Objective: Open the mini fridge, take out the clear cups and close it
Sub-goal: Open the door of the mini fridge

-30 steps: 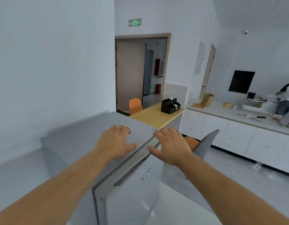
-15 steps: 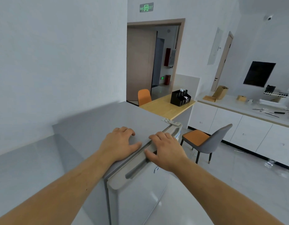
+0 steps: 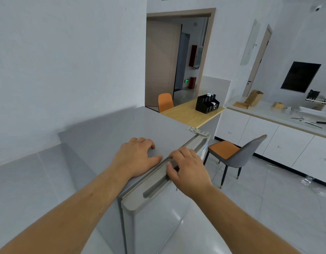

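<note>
The grey mini fridge point(image 3: 112, 132) stands against the left wall, seen from above. Its door point(image 3: 158, 217) lies flush against the body, with only a thin seam showing. My left hand point(image 3: 134, 158) rests flat on the fridge top, fingers spread, holding nothing. My right hand point(image 3: 188, 169) is on the door's top edge, its fingers curled over the rim and its thumb at the long handle recess point(image 3: 155, 189). No clear cups are in view, and the fridge's inside is hidden.
A grey chair with an orange seat point(image 3: 237, 154) stands just right of the fridge door. Behind the fridge is a wooden table point(image 3: 191, 112) with a black organizer point(image 3: 207, 103) and an orange chair point(image 3: 165, 101). White cabinets point(image 3: 286, 143) run along the right.
The door, ajar a second ago, has swung in against the fridge body under my right hand. My left hand has stayed flat on top.
</note>
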{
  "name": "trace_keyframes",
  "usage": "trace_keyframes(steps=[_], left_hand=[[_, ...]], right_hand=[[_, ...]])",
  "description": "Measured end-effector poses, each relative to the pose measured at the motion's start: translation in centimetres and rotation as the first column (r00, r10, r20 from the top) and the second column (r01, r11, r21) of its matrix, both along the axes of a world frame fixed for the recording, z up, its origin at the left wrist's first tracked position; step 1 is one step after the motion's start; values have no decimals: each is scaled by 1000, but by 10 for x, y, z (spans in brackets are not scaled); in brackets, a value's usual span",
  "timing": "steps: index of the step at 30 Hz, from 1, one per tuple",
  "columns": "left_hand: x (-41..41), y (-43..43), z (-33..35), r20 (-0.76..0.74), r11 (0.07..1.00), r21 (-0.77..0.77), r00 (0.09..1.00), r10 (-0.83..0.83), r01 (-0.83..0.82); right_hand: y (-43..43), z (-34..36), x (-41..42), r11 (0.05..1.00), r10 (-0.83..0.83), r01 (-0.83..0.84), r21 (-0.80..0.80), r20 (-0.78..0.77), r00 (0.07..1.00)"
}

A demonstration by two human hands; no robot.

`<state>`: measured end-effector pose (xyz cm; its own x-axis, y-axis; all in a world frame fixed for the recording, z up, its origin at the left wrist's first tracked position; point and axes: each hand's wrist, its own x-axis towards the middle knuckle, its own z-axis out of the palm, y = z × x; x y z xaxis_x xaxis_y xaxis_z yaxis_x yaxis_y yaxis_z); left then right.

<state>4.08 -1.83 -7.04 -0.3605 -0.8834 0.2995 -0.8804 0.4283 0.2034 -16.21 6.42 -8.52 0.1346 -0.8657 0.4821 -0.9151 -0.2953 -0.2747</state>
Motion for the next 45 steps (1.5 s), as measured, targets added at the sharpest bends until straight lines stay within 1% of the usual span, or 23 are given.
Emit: trace_keyframes(steps=[3, 7, 12, 15, 26, 28, 30, 31, 34, 36, 38, 41, 45], left_hand=[[0, 0, 0, -9, 1000, -1, 1000, -4, 4], [0, 0, 1, -19, 1000, 0, 1000, -8, 8], [0, 2, 1, -16, 1000, 11, 1000, -7, 7], [0, 3, 1, -15, 1000, 12, 1000, -7, 8], [0, 2, 2, -30, 1000, 25, 1000, -6, 7], [0, 1, 2, -29, 1000, 22, 1000, -10, 11], [-1, 1, 2, -19, 1000, 16, 1000, -12, 13], [-2, 1, 2, -13, 1000, 14, 1000, -10, 10], [-3, 3, 3, -11, 1000, 17, 1000, 1, 0], [-2, 4, 4, -19, 1000, 24, 1000, 0, 0], [-2, 5, 4, -33, 1000, 31, 999, -1, 2], [-2, 5, 3, -48, 999, 40, 999, 4, -2], [0, 5, 3, -40, 999, 44, 999, 9, -7]], right_hand=[[6, 0, 5, 994, 33, -38, -101, -51, 998], [11, -2, 2, 985, 82, -90, -146, -59, 995], [21, -7, -6, 987, 135, -140, -81, -63, 989], [26, -5, -5, 989, 137, -140, -55, -56, 989], [35, -5, -17, 987, 131, -133, -92, -29, 991], [41, -2, -23, 992, 103, -101, -81, 24, 994], [43, 6, -24, 998, 25, -20, -59, 88, 996], [41, 10, -21, 999, -24, 27, -30, 89, 996], [29, 24, -1, 976, -182, 185, 117, -33, 983], [22, 32, 14, 929, -268, 287, 234, -110, 957], [18, 34, 25, 878, -305, 345, 331, -168, 937], [18, 34, 32, 832, -309, 390, 395, -254, 917], [24, 33, 24, 793, -350, 428, 433, -252, 902]])
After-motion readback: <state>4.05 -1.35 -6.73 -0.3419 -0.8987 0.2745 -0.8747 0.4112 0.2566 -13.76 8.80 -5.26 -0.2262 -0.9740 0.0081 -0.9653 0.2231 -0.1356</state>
